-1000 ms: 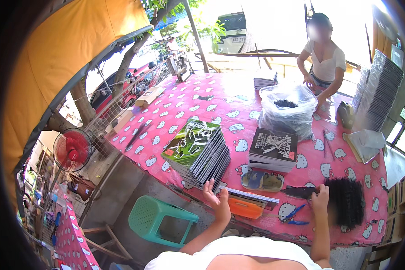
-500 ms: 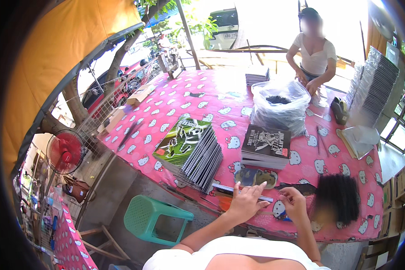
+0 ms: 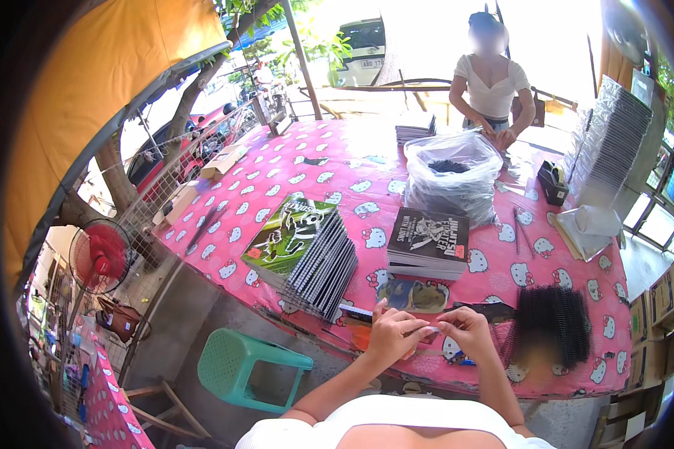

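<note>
My left hand (image 3: 395, 335) and my right hand (image 3: 466, 332) meet at the table's near edge, fingertips pinched close together. A small pale bit shows between them, too small to name. Beside my left hand, the end of a thin notebook (image 3: 354, 311) shows, the rest covered by that hand. An orange item (image 3: 359, 337) lies beneath. Just beyond my hands rests a camouflage-patterned piece (image 3: 410, 295). A bundle of black spiral binding coils (image 3: 553, 323) lies right of my right hand. A stack of spiral notebooks with green covers (image 3: 296, 251) stands to the left, and black-covered books (image 3: 428, 239) ahead.
On the pink patterned table (image 3: 277, 179), a clear plastic bag (image 3: 457, 187) holds black coils. A person (image 3: 492, 97) stands behind it. A tape dispenser (image 3: 553, 183) and a tall wrapped stack (image 3: 610, 142) are right. A green stool (image 3: 251, 367) stands near left; cardboard boxes (image 3: 666, 299) right.
My left hand has gone from lying spread on the notebook to a pinch. My right hand has come in left to meet it. The view has shifted slightly.
</note>
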A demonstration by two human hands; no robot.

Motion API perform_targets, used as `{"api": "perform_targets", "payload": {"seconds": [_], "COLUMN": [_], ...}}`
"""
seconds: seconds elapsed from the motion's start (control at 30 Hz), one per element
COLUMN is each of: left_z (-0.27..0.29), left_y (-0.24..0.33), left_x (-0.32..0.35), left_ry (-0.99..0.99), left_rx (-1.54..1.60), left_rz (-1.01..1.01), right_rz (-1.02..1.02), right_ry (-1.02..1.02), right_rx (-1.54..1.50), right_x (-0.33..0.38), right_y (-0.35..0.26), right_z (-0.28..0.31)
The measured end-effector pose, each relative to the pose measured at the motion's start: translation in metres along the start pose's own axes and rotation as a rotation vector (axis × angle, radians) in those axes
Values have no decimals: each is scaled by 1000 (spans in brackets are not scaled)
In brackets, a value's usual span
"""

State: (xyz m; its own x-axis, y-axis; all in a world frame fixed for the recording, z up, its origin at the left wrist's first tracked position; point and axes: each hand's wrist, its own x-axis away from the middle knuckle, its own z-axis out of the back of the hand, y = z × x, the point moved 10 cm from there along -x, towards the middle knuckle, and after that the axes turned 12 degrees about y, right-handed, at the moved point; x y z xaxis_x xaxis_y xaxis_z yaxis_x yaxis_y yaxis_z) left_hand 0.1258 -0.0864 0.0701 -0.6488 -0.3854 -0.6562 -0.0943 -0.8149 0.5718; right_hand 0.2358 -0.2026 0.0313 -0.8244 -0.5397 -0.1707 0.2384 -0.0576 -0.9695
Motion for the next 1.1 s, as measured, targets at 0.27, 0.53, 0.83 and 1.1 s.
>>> {"api": "perform_targets", "payload": {"seconds": [0.27, 0.53, 0.83, 1.1], "left_z": [1, 6, 12, 13], "left_y": [-1, -4, 10, 3], "left_x": [2, -1, 2, 2], "left_ry": [24, 100, 125, 111], "left_rx": [21, 1, 97, 135], "left_rz": [-15, 6, -158, -125], "right_rz": [-123, 436, 468, 381], "right_ry": [-213, -88, 29, 4], "right_rx": [-67, 413, 511, 601], "right_x": [1, 17, 18, 18], "right_y": [7, -61, -62, -52], "right_z": [-7, -11, -12, -19]}}
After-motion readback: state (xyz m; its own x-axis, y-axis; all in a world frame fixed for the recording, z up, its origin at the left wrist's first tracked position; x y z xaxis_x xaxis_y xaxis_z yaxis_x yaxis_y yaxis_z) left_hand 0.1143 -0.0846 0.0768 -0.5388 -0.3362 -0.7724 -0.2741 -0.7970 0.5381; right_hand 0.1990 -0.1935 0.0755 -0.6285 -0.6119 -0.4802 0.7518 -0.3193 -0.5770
